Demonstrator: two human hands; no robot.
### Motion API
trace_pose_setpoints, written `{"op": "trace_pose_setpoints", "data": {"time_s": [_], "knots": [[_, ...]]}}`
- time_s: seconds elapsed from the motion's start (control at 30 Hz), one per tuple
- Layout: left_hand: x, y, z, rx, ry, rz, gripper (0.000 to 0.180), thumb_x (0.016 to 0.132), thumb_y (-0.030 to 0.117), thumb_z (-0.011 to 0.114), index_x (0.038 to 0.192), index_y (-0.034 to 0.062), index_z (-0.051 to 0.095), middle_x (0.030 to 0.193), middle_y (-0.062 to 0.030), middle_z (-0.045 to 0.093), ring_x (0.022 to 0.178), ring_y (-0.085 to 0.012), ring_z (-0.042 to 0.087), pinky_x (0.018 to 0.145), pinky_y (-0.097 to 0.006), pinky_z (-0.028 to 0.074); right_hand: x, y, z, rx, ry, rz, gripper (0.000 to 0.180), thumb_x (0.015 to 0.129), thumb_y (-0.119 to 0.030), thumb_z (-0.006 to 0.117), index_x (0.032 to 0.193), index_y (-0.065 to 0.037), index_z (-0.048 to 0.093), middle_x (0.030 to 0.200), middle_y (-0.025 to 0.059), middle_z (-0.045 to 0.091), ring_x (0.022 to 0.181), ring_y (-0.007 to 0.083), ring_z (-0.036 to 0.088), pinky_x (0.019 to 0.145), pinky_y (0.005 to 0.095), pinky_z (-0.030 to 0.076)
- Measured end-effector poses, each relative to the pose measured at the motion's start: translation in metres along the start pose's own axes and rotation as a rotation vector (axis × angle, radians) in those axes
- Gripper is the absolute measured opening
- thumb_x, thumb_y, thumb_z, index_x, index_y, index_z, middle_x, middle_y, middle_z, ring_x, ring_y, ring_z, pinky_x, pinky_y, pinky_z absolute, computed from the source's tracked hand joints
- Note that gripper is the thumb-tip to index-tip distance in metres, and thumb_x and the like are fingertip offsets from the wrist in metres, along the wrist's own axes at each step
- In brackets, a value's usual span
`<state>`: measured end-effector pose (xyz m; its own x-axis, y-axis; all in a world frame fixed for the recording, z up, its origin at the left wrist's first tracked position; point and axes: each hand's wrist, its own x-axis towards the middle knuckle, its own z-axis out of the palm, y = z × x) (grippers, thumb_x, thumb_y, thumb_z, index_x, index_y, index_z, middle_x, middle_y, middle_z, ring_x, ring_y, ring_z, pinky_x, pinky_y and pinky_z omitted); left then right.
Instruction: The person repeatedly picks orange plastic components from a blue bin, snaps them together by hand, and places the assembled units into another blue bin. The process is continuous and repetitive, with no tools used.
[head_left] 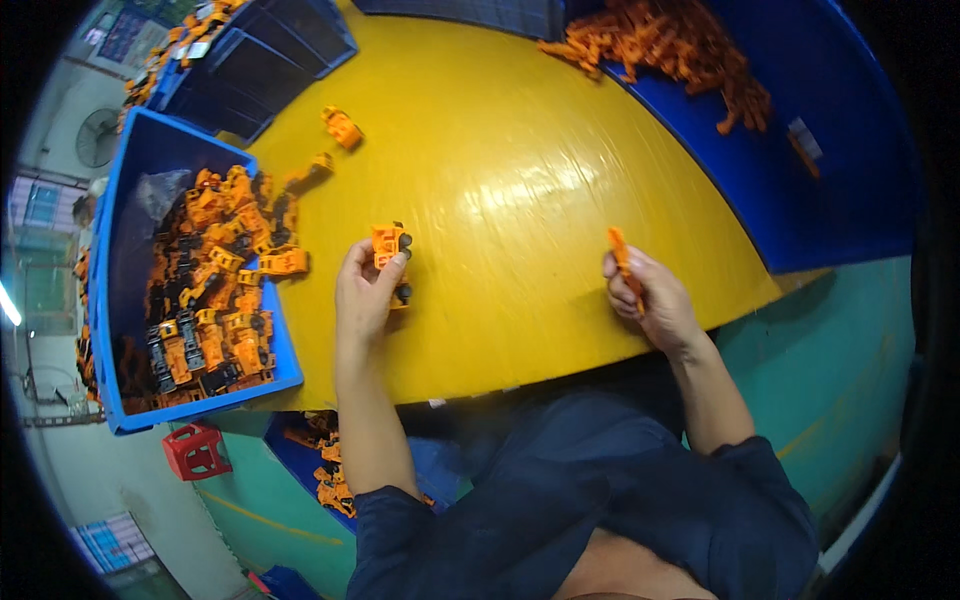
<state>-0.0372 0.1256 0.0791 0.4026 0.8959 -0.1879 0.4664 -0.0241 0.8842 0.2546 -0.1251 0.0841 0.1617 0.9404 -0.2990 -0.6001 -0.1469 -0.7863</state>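
At the far left a blue plastic bin (118,300) with straight walls sits on the edge of the worktop (520,170), heaped with small orange-and-black toy vehicles (215,290) of blocky moulded plastic, some spilling over its right rim. Below it, off the worktop, stands a small red stool (196,450). Two loose orange toy parts (342,128) lie on the glossy yellow surface just beyond the bin (the surface looks wrapped in clear film, with fine creases catching the light).

The left hand (362,295) rests on the worktop near its front edge, fingers curled around an orange toy vehicle (390,250) with black wheels, thumb and fingertips clamped on its body; the toy stands upright against the surface.

Well apart to the right, the right hand (648,300) is closed around a slim orange plastic piece (622,255), a narrow stick shape whose upper end pokes out above the knuckles.

At the upper right, a blue tray (850,160) borders the worktop and holds a loose pile of similar orange pieces (670,45).
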Motion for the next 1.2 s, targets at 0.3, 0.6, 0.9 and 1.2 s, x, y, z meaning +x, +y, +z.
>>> {"op": "trace_pose_setpoints", "data": {"time_s": [0.3, 0.6, 0.9, 1.2], "knots": [[-0.076, 0.03, 0.12, -0.732, -0.221, -0.032, 0.036, 0.104, 0.01, 0.063, 0.136, -0.001, 0.048, 0.117, -0.0101, 0.066, 0.103, -0.0157, 0.067, 0.09, -0.03, 0.056, 0.008, 0.003, 0.051, -0.572, 0.002, -0.192, 0.025, 0.103, -0.016, 0.064, 0.118, 0.004, 0.068, 0.1, 0.0043, 0.071, 0.093, 0.0091, 0.062, 0.085, 0.0276, 0.052], [-0.083, 0.019, 0.128, -1.257, -0.297, -0.16, 0.034, 0.11, 0.02, 0.055, 0.138, 0.002, 0.05, 0.127, -0.0145, 0.067, 0.12, -0.0213, 0.065, 0.105, -0.038, 0.052, 0.016, 0.014, 0.068, -0.759, 0.115, -0.309, 0.021, 0.102, -0.014, 0.068, 0.114, 0.003, 0.068, 0.093, 0.0112, 0.071, 0.086, 0.0145, 0.066, 0.075, 0.0313, 0.054], [-0.086, 0.013, 0.131, -1.275, -0.301, -0.176, 0.054, 0.114, 0.044, 0.044, 0.146, 0.0014, 0.05, 0.113, -0.0087, 0.067, 0.095, -0.0133, 0.065, 0.086, -0.028, 0.055, 0.012, 0.013, 0.07, -1.075, 0.138, -0.563, 0.022, 0.086, -0.01, 0.082, 0.104, 0.0, 0.073, 0.092, 0.0157, 0.069, 0.081, 0.0308, 0.069, 0.072, 0.0373, 0.055], [-0.092, 0.017, 0.135, -1.271, -0.288, -0.158, 0.063, 0.115, 0.049, 0.03, 0.146, -0.0022, 0.052, 0.131, -0.0137, 0.066, 0.119, -0.0202, 0.066, 0.104, -0.035, 0.053, 0.018, 0.009, 0.078, -1.405, 0.035, -0.863, 0.025, 0.072, -0.009, 0.082, 0.094, -0.006, 0.071, 0.087, 0.0105, 0.067, 0.079, 0.0283, 0.067, 0.067, 0.039, 0.055]]}}
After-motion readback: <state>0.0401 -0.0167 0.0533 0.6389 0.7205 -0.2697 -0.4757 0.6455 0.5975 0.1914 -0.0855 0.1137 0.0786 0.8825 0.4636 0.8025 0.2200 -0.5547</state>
